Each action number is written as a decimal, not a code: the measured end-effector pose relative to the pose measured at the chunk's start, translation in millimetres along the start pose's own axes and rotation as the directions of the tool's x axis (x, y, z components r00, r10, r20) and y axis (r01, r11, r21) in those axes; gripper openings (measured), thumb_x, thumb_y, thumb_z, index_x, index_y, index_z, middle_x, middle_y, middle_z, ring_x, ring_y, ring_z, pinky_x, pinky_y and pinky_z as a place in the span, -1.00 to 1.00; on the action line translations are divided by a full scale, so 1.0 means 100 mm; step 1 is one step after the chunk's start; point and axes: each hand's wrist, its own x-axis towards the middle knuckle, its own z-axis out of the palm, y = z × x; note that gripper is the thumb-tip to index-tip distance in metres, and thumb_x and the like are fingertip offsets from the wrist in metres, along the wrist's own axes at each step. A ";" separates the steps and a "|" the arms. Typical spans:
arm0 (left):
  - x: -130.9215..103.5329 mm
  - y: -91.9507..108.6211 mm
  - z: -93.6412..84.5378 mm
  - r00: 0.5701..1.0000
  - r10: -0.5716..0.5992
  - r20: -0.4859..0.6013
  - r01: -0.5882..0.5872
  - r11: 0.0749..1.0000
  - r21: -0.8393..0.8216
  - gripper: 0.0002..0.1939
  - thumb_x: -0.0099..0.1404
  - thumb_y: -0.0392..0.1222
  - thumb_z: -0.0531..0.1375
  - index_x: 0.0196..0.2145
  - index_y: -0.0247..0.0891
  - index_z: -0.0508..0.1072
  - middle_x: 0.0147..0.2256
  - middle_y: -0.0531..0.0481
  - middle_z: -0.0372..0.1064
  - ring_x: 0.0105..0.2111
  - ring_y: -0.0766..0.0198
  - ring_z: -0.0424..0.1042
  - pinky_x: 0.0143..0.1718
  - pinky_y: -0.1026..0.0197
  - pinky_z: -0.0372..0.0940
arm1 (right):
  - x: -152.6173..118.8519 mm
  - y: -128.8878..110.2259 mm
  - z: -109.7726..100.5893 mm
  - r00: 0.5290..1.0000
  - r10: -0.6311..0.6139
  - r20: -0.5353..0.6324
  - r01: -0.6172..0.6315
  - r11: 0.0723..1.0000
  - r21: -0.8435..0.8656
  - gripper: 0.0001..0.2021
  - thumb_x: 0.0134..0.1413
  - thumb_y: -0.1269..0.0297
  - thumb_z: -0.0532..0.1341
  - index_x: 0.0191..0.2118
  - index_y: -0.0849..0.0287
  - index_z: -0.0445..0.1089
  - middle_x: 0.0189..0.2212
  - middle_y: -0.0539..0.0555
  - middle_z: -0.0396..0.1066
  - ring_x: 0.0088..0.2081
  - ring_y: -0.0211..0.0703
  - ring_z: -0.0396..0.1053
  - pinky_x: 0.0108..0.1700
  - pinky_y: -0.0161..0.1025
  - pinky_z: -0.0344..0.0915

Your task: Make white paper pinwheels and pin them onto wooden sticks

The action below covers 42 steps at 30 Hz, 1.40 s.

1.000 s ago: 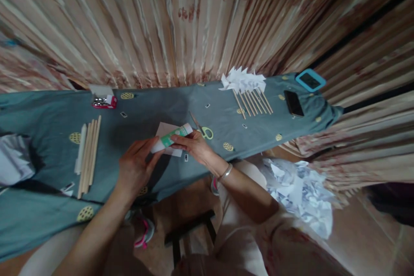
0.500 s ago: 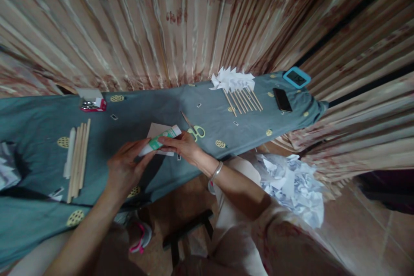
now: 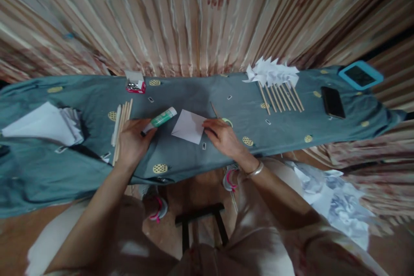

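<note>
In my left hand point(image 3: 134, 140) is a green and white glue stick point(image 3: 162, 118), its lower end between thumb and fingers and its capped-looking white end pointing up and right. A white paper square point(image 3: 188, 126) lies turned at an angle on the cloth, right of the glue stick. My right hand point(image 3: 223, 137) has its fingers closed at the right corner of that paper. Partly hidden behind this hand are scissors point(image 3: 227, 121) with light green handles.
Wooden sticks point(image 3: 123, 125) and a white pen point(image 3: 115, 125) lie beside my left hand. Stacked paper point(image 3: 48, 123) is at far left, a red box of metal pieces point(image 3: 136, 86) behind. Paper pinwheels on sticks point(image 3: 273, 73), a phone point(image 3: 332, 102) and a blue-framed device point(image 3: 360, 75) stand right.
My right hand has left the glue stick and moved to the paper's right corner. The glue stick, now in my left hand alone, is off the paper. The view has shifted left.
</note>
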 end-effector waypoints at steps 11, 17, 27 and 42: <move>-0.21 0.49 0.32 0.774 0.629 0.072 -0.633 0.771 0.066 -0.82 0.39 -0.21 0.18 -0.08 -0.23 0.50 -0.08 -0.09 0.54 -0.07 0.06 0.43 -0.05 0.03 0.32 | -0.06 0.05 0.14 0.982 -0.170 0.082 0.181 0.973 -0.143 -0.64 0.24 0.44 0.06 0.08 0.27 0.45 0.15 0.26 0.40 0.20 0.06 0.30 0.28 0.08 0.27; -0.17 0.52 0.37 0.757 0.643 0.120 -0.651 0.757 0.054 -0.83 0.43 -0.24 0.12 -0.17 -0.28 0.52 -0.19 -0.08 0.54 -0.16 0.11 0.45 -0.17 0.12 0.36 | -0.06 0.06 0.14 0.980 -0.171 0.097 0.185 0.971 -0.151 -0.65 0.24 0.42 0.06 0.07 0.27 0.45 0.14 0.26 0.40 0.19 0.05 0.31 0.27 0.09 0.28; -0.17 0.55 0.39 0.750 0.654 0.098 -0.660 0.750 0.041 -0.82 0.41 -0.32 0.11 -0.23 -0.33 0.53 -0.25 -0.12 0.53 -0.24 0.13 0.44 -0.19 0.12 0.43 | -0.09 0.04 0.12 0.984 -0.133 0.122 0.142 0.987 -0.073 -0.61 0.11 0.38 0.21 0.08 0.15 0.42 0.18 0.21 0.37 0.22 0.07 0.29 0.27 0.11 0.26; -0.37 0.64 0.33 0.771 0.636 0.034 -0.622 0.763 -0.173 -0.86 0.39 -0.33 0.14 -0.21 -0.36 0.51 -0.26 -0.14 0.56 -0.24 0.17 0.50 -0.18 0.14 0.46 | -0.18 -0.10 0.06 0.990 -0.051 0.130 0.031 0.988 0.149 -0.94 0.16 0.32 0.28 -0.30 0.07 0.53 0.12 0.13 0.44 0.18 0.01 0.37 0.21 0.08 0.28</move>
